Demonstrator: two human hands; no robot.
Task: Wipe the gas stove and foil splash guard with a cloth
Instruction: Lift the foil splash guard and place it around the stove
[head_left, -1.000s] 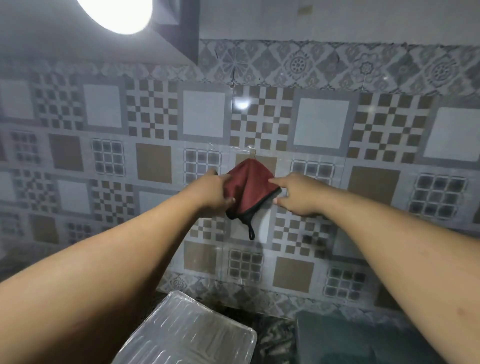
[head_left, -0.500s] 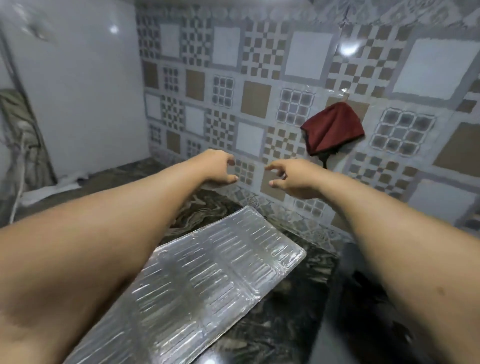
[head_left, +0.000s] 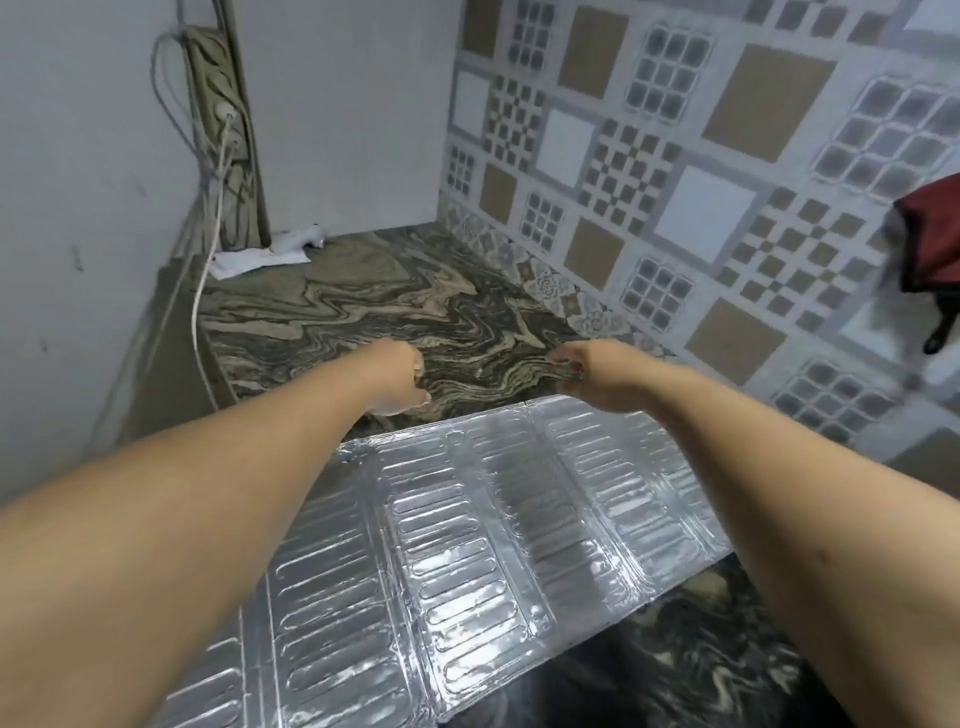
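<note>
On the swirled, marble-patterned countertop (head_left: 374, 291) we see the foil splash guard (head_left: 467, 561) lying flat: a silver sheet folded into several panels, each embossed with rows of rounded oblong ridges that catch the light. Behind it rises the tiled wall (head_left: 675, 171), glossy, with square motifs in tan, white and grey checks; the adjoining wall at left is plain and white. Our 2 forearms extend over the foil toward its far edge. The left hand (head_left: 397, 379) sits above the far left corner of the sheet, fingers loosely curled and holding nothing. The right hand (head_left: 597, 376) is at the far right corner, its fingers bent downward at the foil's edge; we cannot tell whether they grasp the edge or merely hover beside it. The red cloth (head_left: 930, 239), soft, with a dark trim and a dark hanging loop, hangs on the tiled wall at the right border of the view, well apart from both hands. A white cable (head_left: 200, 291) descends from a wall-mounted power strip (head_left: 215, 93) at upper left, near some white paper (head_left: 254, 257) on the counter.
</note>
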